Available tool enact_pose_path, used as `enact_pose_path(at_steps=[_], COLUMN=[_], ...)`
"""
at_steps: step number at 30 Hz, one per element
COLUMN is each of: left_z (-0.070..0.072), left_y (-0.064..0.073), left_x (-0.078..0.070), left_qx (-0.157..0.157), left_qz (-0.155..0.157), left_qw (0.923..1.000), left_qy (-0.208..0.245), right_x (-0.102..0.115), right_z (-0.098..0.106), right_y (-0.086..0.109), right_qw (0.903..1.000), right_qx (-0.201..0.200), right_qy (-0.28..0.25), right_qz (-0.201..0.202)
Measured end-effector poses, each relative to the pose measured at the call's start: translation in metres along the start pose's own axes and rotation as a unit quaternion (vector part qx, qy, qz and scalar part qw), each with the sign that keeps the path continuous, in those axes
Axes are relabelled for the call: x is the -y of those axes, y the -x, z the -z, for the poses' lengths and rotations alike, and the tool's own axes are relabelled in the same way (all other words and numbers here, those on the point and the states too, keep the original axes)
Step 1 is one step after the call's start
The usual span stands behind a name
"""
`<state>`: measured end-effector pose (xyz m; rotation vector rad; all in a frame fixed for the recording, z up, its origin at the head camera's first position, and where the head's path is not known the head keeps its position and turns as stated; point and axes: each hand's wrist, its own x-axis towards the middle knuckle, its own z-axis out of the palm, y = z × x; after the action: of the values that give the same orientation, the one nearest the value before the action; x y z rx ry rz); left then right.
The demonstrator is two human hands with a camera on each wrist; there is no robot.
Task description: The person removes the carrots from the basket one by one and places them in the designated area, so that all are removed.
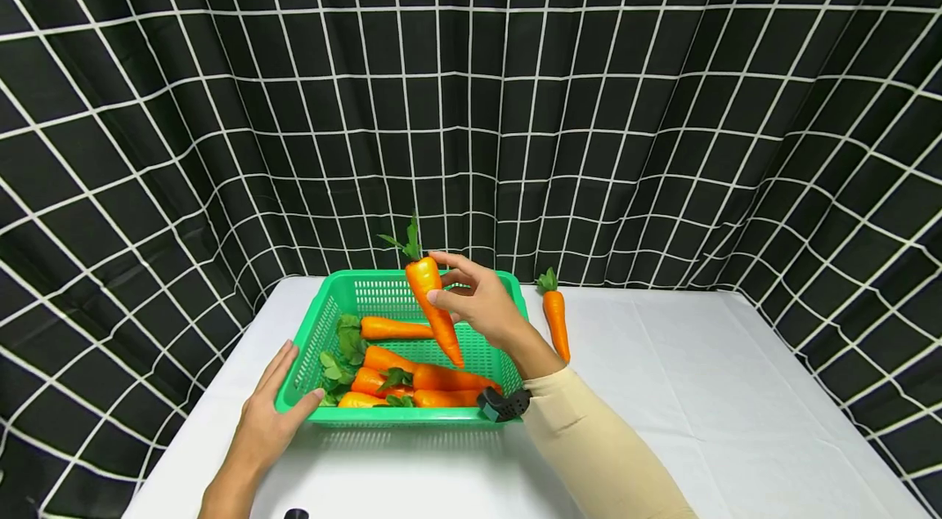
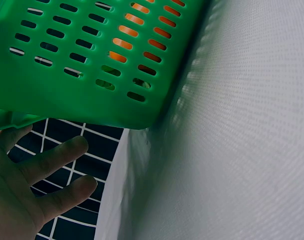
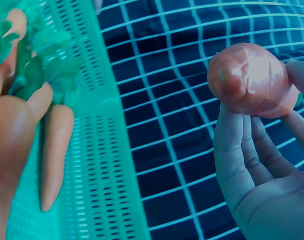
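My right hand (image 1: pixel 482 302) pinches a carrot (image 1: pixel 432 302) between thumb and fingers, above the green basket (image 1: pixel 405 414). Its leafy top points up and away, its tip down toward the basket. The right wrist view shows this carrot (image 3: pixel 251 80) nearly end-on. Several more carrots (image 1: pixel 449 378) with green leaves lie inside the basket, mostly toward its near side. At the basket's left near corner rests my left hand (image 1: pixel 268 413), thumb on the rim and fingers spread along the outer side. The left wrist view has those fingers (image 2: pixel 62 200) extended beside the basket's slotted wall (image 2: pixel 67 95).
One carrot (image 1: pixel 557 323) lies on the white tablecloth (image 1: pixel 662 388) just right of the basket. A black curtain with a white grid (image 1: pixel 471 94) surrounds the table at the back and sides. A small black object (image 1: pixel 297 513) shows at the near edge.
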<state>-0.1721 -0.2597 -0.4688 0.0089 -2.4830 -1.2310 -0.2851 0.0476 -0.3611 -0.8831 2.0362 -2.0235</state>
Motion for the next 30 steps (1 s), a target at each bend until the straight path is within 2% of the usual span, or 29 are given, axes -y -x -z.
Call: enact_pose_path(at_steps=[11, 16, 22, 26, 30], left_z=[-0.002, -0.002, -0.002, 0.0, 0.001], left_y=[-0.001, -0.001, -0.001, -0.001, -0.001], left_x=[-0.001, -0.002, -0.001, -0.001, -0.001], left_qx=[0.004, 0.007, 0.01, 0.014, 0.012], left_qz=[-0.003, -0.003, -0.005, 0.0, -0.001], left_qw=[1.0, 1.0, 0.9999, 0.9999, 0.9999], left_qy=[-0.002, -0.002, -0.002, -0.002, -0.004], right_x=[0.029, 0.035, 0.042, 0.044, 0.044], right_z=[0.005, 0.008, 0.011, 0.015, 0.021], right_y=[0.024, 0.036, 0.051, 0.058, 0.062], right_qw=[0.999, 0.998, 0.9956, 0.9946, 0.9943], right_qx=[-0.026, -0.038, -0.051, -0.061, -0.076], right_qy=[-0.02, -0.009, -0.033, -0.038, -0.021], right_qz=[0.031, 0.05, 0.071, 0.075, 0.072])
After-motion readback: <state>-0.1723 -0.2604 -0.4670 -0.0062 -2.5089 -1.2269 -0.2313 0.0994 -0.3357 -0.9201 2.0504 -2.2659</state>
